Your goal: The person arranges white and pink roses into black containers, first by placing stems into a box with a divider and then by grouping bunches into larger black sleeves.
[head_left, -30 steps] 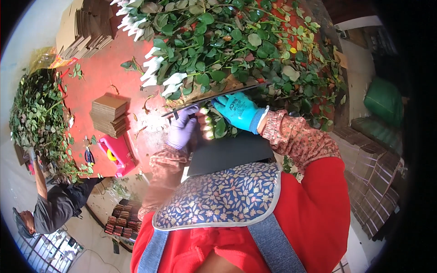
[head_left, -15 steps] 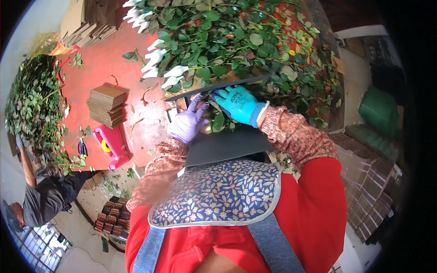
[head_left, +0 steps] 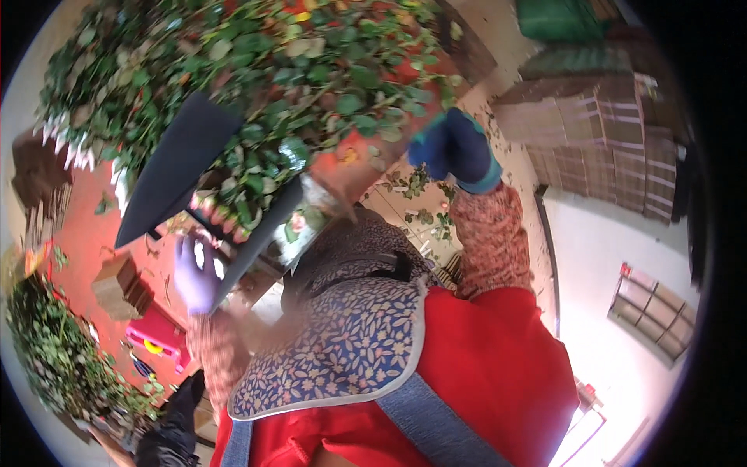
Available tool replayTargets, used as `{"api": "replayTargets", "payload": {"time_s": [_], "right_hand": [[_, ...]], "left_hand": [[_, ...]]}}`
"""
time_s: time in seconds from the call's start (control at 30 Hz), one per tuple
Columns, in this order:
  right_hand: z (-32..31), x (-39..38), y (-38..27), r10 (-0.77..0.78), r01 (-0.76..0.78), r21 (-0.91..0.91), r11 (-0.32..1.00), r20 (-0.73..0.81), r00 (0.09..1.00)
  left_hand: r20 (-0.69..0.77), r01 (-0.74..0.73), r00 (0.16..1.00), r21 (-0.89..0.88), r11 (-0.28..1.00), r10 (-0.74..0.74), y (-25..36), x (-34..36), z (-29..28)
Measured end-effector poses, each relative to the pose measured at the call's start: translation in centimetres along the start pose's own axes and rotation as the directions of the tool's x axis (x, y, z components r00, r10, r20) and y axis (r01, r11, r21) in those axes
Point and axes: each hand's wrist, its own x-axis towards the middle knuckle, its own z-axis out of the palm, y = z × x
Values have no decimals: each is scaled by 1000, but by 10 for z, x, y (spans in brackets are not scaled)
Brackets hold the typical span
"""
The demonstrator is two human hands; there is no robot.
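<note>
My left hand [head_left: 194, 276], in a purple glove, is at the near end of a black frame [head_left: 261, 237], its fingers apart and somewhat blurred. Beside it, a row of pinkish rose heads [head_left: 222, 218] with green leaves lies between the frame's dark sides. A wide black panel [head_left: 183, 163] stands along its far side. Out to the right, past the table's edge, is my right hand [head_left: 459, 152] in a blue glove with a dark palm. Its fingers are curled in; whatever they may hold is hidden.
Leafy stems [head_left: 311, 78] heap across the red table [head_left: 85, 226]. Cardboard pieces [head_left: 123, 286] and a pink holder [head_left: 159, 338] sit at left. Fallen leaves [head_left: 420, 183] litter the floor. Bundled cardboard [head_left: 591, 148] is stacked at right. Another person [head_left: 167, 424] is at lower left.
My right hand has left the frame and swung right, beyond the table. My left hand stays by the frame. The view has turned right, bringing the floor and white wall in.
</note>
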Motion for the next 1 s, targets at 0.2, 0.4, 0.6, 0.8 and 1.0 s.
{"api": "replayTargets", "payload": {"time_s": [0.2, 0.4, 0.6, 0.8, 1.0], "right_hand": [[-38, -113, 134, 341, -384, 90, 919, -670, 659], [67, -85, 275, 805, -809, 13, 587, -112, 583], [103, -186, 322, 407, -519, -355, 778, -345, 846], [35, -227, 300, 798, -426, 690, 586, -400, 450], [3, -215, 299, 461, -689, -248, 681, -585, 667]], "left_hand": [[469, -70, 883, 66, 995, 31, -26, -115, -36], [680, 159, 712, -404, 901, 178, -15, -96, 122], [-35, -254, 950, 488, 835, 310, -36, 43, 267], [52, 177, 953, 704, 688, -298, -81, 150, 319], [-97, 7, 991, 714, 700, 89, -150, 123, 355]]}}
